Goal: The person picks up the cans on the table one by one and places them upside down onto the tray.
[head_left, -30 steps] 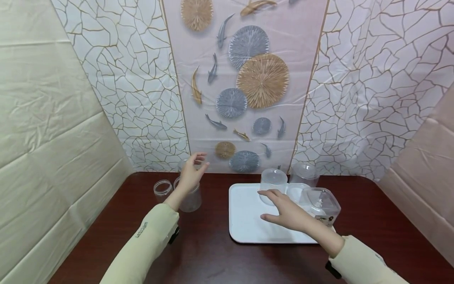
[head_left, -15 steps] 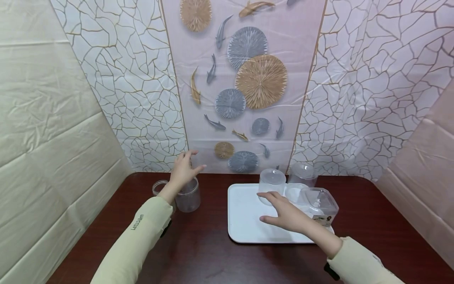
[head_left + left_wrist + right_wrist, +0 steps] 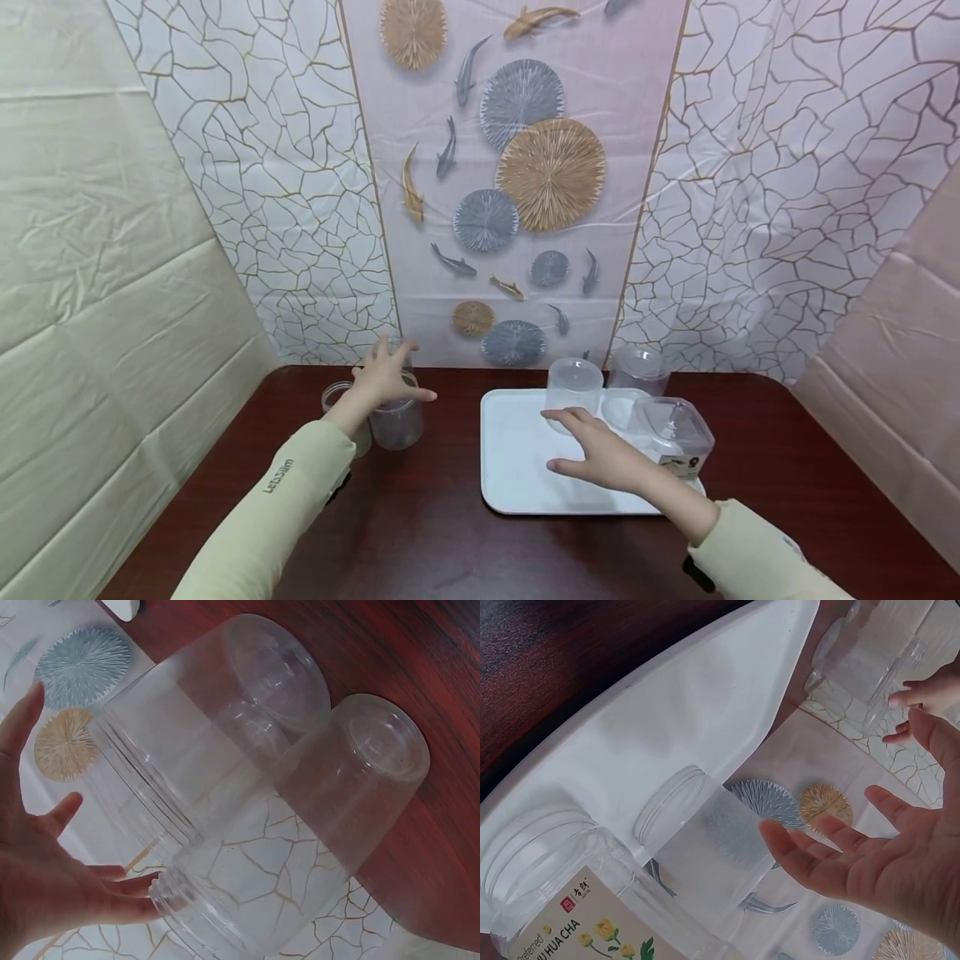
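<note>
Two pale yellow-green sleeves reach in from the near edge of a dark reddish-brown table (image 3: 435, 533), the left one (image 3: 262, 500) carrying printed lettering, the right one (image 3: 757, 550) crossing the table's right half. The right hand (image 3: 607, 454) hovers over a white rectangular tray (image 3: 517, 492), which lies right of the table's middle; its thumb and fingers are spread wide apart. Near the tray's right edge, beside that forearm, a clear squarish jar (image 3: 678, 429) stands mouth-down; the right wrist view shows its label (image 3: 585, 926), printed with yellow flowers and the letters "HUA CHA". By the tray's far edge, beyond the right fingertips, a clear round jar (image 3: 573, 385) also stands mouth-down.

On the table's left side, toward the far left corner, a narrow clear jar (image 3: 362, 440) and a wider clear jar (image 3: 397, 425) stand close together, mouths up. The left hand (image 3: 381, 382) is over them, fingers splayed and thumb held wide; whether a fingertip touches a threaded rim, I cannot tell. A third clear jar (image 3: 406, 357) shows partly behind that hand, near the table's far edge.

Another clear jar (image 3: 641, 371) stands behind the tray's far right part. Beyond the far edge hangs a backdrop (image 3: 487, 275) of koi and round lily pads.
</note>
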Tool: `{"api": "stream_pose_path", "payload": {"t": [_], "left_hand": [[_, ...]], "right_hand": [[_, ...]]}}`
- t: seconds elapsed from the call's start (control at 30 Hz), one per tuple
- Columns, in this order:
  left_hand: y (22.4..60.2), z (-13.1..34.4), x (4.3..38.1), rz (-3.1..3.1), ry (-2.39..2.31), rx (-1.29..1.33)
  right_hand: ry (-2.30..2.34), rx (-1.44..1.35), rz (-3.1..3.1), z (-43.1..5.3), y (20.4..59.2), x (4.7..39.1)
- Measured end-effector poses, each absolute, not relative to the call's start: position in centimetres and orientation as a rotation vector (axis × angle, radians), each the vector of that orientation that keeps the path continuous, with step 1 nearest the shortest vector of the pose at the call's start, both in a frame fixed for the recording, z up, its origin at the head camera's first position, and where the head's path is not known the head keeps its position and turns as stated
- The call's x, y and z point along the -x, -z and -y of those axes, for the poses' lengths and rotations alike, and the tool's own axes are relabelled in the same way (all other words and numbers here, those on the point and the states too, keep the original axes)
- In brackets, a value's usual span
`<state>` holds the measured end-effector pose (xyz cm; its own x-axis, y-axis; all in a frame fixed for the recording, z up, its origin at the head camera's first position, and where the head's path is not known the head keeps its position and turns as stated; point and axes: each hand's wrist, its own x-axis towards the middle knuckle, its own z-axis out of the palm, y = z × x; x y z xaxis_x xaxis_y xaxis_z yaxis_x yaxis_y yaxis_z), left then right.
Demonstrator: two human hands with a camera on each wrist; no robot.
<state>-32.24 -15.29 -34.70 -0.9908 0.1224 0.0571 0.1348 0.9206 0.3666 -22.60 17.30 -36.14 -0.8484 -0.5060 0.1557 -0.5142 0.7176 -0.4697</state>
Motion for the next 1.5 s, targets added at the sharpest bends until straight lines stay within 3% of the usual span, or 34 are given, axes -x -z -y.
{"api": "stream_pose_path", "payload": {"t": [0.77,1.5], "left_hand": [[34.4,14.8,32.7,3.292,0.369,-0.017],[34.9,14.9,33.4,3.314,0.391,0.05]], "right_hand": [[-0.801,-0.87,2.917,-17.1,36.3,22.5],[-0.805,-0.839,2.938,-16.9,36.4,22.5]]}}
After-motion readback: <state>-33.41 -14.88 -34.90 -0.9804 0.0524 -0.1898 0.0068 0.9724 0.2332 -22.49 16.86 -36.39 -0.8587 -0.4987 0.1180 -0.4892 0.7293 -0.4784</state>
